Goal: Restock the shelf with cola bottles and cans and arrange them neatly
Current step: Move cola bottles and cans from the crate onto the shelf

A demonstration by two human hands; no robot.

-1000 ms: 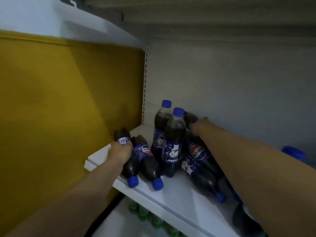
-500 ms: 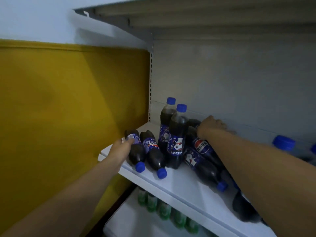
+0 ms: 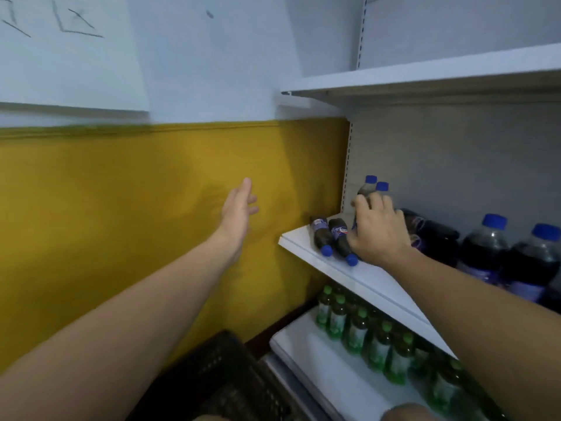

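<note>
Two small cola bottles [image 3: 321,235] [image 3: 341,240] lie side by side at the left end of the white shelf [image 3: 306,250], blue caps toward me. Behind them stand two upright cola bottles [image 3: 371,183], mostly covered by my right hand [image 3: 378,233], whose fingers curl round their shoulders. More cola bottles lie behind that hand [image 3: 434,232]. Two large cola bottles [image 3: 485,247] [image 3: 534,262] stand at the right. My left hand [image 3: 238,208] hovers in the air left of the shelf, fingers straight, holding nothing.
A yellow wall [image 3: 121,208] runs along the left. An upper shelf [image 3: 425,77] hangs overhead. Below, a lower shelf carries several green drink bottles [image 3: 355,326]. A black plastic crate [image 3: 218,375] sits on the floor near me.
My left hand let go of the lying bottle and drew back to the left into the air. My right hand moved forward onto the upright bottles. The view pulled back and swung left.
</note>
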